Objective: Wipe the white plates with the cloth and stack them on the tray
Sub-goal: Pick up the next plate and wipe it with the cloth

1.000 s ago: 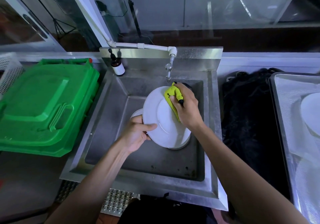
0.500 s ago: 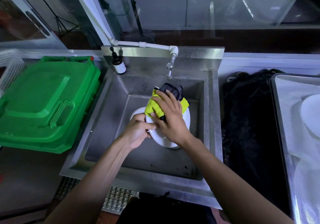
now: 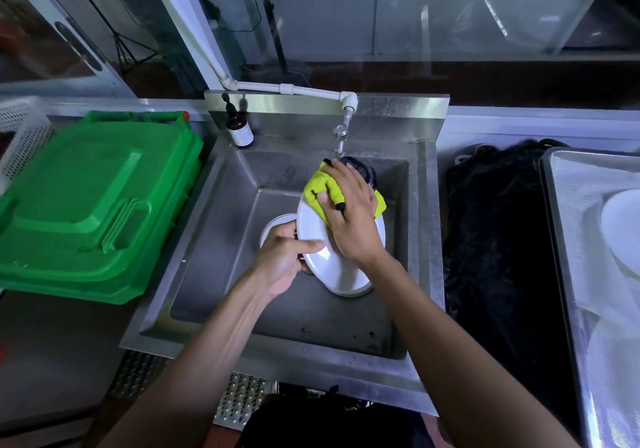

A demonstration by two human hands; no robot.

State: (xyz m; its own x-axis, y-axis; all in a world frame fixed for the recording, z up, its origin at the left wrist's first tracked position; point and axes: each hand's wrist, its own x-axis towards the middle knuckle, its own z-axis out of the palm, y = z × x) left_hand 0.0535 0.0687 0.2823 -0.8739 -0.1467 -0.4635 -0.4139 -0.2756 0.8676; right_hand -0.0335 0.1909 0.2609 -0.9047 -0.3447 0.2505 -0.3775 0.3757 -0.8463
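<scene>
Stainless steel fills the middle of the view: a deep steel sink (image 3: 221, 274) set into a bench, with a white pipe tap (image 3: 341, 136) above it and a green plastic lid (image 3: 90, 205) lying to the left. Over the last second the right hand (image 3: 353, 219) has carried the yellow-green cloth with a dark patch (image 3: 325, 188) from the far rim of the round white plate (image 3: 332, 267) across its face, and the cloth now lies spread and pressed on the upper part of the plate, fingers flat on top of it and slightly splayed. The left hand (image 3: 284, 260) has kept its place at the plate's left edge, thumb over the face and fingers curled behind, holding the plate tilted above the sink floor. That reads as a wiping stroke in full swing, so this plate is probably not ready to leave the sink. Beneath it, partly hidden, another white plate (image 3: 273, 229) rests on the sink bottom, seemingly not yet wiped. Far to the right, well apart from both hands and beyond a dark black mat (image 3: 495, 240), the silver metal tray (image 3: 561, 240) already carries white stacked plates (image 3: 620, 219) at the frame edge.
</scene>
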